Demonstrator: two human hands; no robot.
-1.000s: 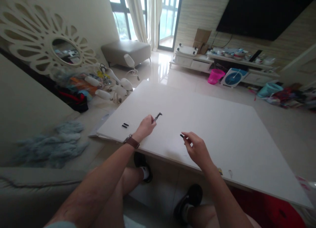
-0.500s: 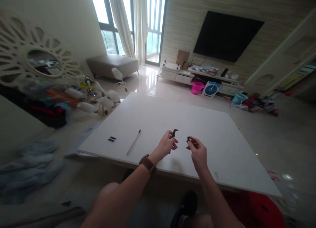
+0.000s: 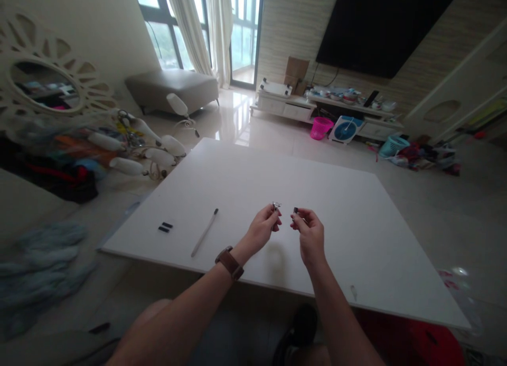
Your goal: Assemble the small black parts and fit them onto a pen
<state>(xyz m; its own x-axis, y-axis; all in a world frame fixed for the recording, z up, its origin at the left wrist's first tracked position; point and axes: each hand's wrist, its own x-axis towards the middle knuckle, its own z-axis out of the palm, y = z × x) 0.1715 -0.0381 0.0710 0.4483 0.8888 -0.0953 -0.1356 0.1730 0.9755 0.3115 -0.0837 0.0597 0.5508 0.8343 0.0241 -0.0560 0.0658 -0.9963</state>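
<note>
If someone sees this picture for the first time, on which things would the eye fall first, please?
Probably first on the large white board across the middle, with the left hand and right hand over it, apart, each holding a small piece. Next might come the big black screen at the upper right, then the bright pink basket below and left of it.

No legible text, labels, brands, numbers or signs on anything in view.
</note>
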